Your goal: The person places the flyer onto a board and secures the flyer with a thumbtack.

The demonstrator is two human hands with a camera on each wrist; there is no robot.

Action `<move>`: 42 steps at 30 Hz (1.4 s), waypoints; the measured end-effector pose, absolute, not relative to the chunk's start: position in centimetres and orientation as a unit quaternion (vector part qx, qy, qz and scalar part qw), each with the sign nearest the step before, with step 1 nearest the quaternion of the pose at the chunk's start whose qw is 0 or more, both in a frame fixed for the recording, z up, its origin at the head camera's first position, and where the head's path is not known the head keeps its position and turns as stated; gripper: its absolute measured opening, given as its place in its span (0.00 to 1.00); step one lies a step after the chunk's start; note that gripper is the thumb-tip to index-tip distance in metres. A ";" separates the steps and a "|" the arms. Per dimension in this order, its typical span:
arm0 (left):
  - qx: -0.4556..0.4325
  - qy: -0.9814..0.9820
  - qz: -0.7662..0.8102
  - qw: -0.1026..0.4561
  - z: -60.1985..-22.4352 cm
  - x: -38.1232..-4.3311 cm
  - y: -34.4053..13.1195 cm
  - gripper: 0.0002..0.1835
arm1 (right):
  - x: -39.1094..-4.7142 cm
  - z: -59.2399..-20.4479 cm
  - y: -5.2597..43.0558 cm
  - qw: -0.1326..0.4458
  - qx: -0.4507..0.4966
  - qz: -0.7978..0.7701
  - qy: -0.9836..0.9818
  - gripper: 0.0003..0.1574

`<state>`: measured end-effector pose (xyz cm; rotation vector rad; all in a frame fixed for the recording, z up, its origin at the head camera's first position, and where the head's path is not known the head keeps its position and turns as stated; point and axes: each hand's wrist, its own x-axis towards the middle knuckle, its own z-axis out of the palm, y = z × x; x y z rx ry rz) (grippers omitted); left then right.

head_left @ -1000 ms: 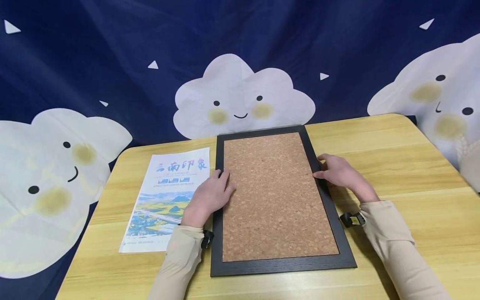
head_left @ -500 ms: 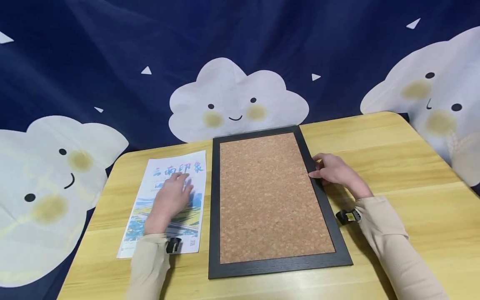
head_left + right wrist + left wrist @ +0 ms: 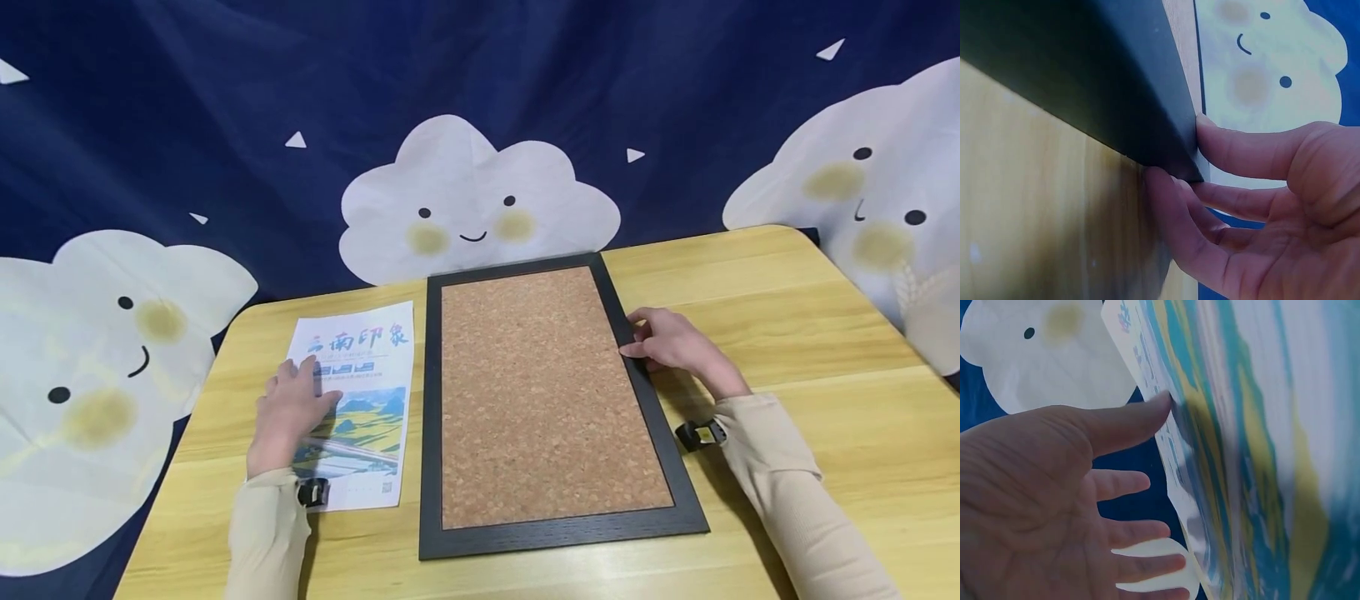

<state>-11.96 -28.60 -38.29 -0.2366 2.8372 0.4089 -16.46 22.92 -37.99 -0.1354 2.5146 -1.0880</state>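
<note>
A black-framed cork board (image 3: 555, 400) lies flat on the wooden table. My right hand (image 3: 675, 342) holds its right side rail, the thumb on the top face and curled fingers against the outer side near the tabletop, as the right wrist view shows. Left of the board lies a printed poster (image 3: 367, 417) with blue characters and a painted yellow-and-blue landscape. Over the poster's left edge is my left hand (image 3: 288, 412), fingers spread and fairly straight. In the left wrist view its thumb reaches the sheet (image 3: 1247, 456); whether it touches is hard to tell.
The wooden table (image 3: 810, 358) extends to the right of the board and in front of it. Behind the table hangs a dark blue curtain (image 3: 525, 67) printed with smiling white clouds. A narrow strip of table separates poster and board.
My left hand has left the cork board's left rail and moved left across the poster to its left edge. The right hand stays at the board's right rail.
</note>
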 end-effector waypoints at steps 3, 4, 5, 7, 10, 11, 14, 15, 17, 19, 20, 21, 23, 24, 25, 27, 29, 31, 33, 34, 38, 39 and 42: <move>-0.098 0.972 0.152 0.150 -38.2 -12.0 -28.9 0.48 | -16.5 -38.0 23.0 0.200 -0.045 -0.390 0.898 0.39; -0.104 0.970 0.155 0.156 -38.2 -12.0 -29.1 0.49 | -16.5 -38.0 23.0 0.201 -0.044 -0.390 0.897 0.39; -0.111 0.968 0.157 0.163 -38.2 -12.0 -29.2 0.51 | -16.6 -38.0 23.0 0.202 -0.044 -0.389 0.898 0.39; -0.128 0.962 0.162 0.179 -38.1 -11.9 -29.3 0.53 | -16.6 -38.0 23.0 0.205 -0.042 -0.389 0.897 0.39; -0.150 0.955 0.161 0.197 -38.1 -11.9 -29.5 0.57 | -16.6 -38.0 22.9 0.207 -0.041 -0.389 0.897 0.40; -0.156 0.954 0.161 0.201 -38.0 -11.9 -29.5 0.58 | -16.5 -38.0 23.0 0.207 -0.041 -0.389 0.897 0.40; -0.158 0.955 0.153 0.201 -37.8 -12.0 -29.3 0.59 | -16.5 -38.0 23.1 0.206 -0.041 -0.393 0.895 0.40; -0.156 0.956 0.149 0.198 -37.7 -12.0 -29.3 0.60 | -16.5 -37.9 23.1 0.204 -0.041 -0.395 0.895 0.40; -0.151 0.959 0.145 0.191 -37.4 -12.1 -29.1 0.59 | -16.5 -37.8 23.3 0.200 -0.041 -0.401 0.893 0.39; -0.145 0.962 0.137 0.187 -37.2 -12.2 -29.0 0.59 | -16.6 -37.7 23.5 0.204 -0.040 -0.421 0.883 0.39; -0.144 0.962 0.136 0.188 -37.2 -12.2 -29.0 0.59 | -16.7 -37.7 23.7 0.207 -0.039 -0.433 0.876 0.39; -0.144 0.962 0.135 0.189 -37.2 -12.2 -28.9 0.59 | -16.8 -37.7 23.9 0.213 -0.036 -0.449 0.867 0.38; -0.144 0.961 0.133 0.194 -37.3 -12.2 -28.9 0.58 | -16.8 -37.7 24.2 0.224 -0.030 -0.484 0.845 0.38; -0.144 0.961 0.133 0.195 -37.4 -12.1 -28.9 0.58 | -16.9 -37.8 24.3 0.229 -0.027 -0.501 0.834 0.39; -0.145 0.961 0.134 0.195 -37.5 -12.1 -29.0 0.58 | -16.9 -37.9 24.3 0.229 -0.025 -0.513 0.827 0.39; -0.144 0.961 0.135 0.193 -37.7 -11.8 -29.1 0.57 | -16.9 -38.2 24.3 0.223 -0.025 -0.527 0.820 0.40; -0.144 0.962 0.136 0.190 -37.8 -11.7 -29.2 0.57 | -16.8 -38.5 24.2 0.208 -0.030 -0.532 0.821 0.41; -0.142 0.962 0.137 0.188 -37.9 -11.6 -29.3 0.56 | -16.6 -39.0 24.1 0.191 -0.035 -0.537 0.821 0.42; -0.141 0.962 0.140 0.187 -37.9 -11.6 -29.3 0.56 | -16.1 -39.6 24.3 0.176 -0.039 -0.555 0.812 0.41; -0.140 0.962 0.141 0.187 -37.9 -11.5 -29.3 0.56 | -15.9 -39.9 24.4 0.170 -0.039 -0.573 0.801 0.40; -0.138 0.962 0.143 0.186 -37.9 -11.7 -29.2 0.55 | -15.1 -40.9 25.1 0.155 -0.045 -0.641 0.750 0.37; -0.139 0.962 0.143 0.187 -37.9 -11.7 -29.2 0.55 | -15.1 -41.1 25.2 0.154 -0.045 -0.655 0.739 0.36; -0.138 0.962 0.143 0.187 -37.9 -11.8 -29.2 0.55 | -15.0 -41.4 25.5 0.158 -0.046 -0.665 0.728 0.35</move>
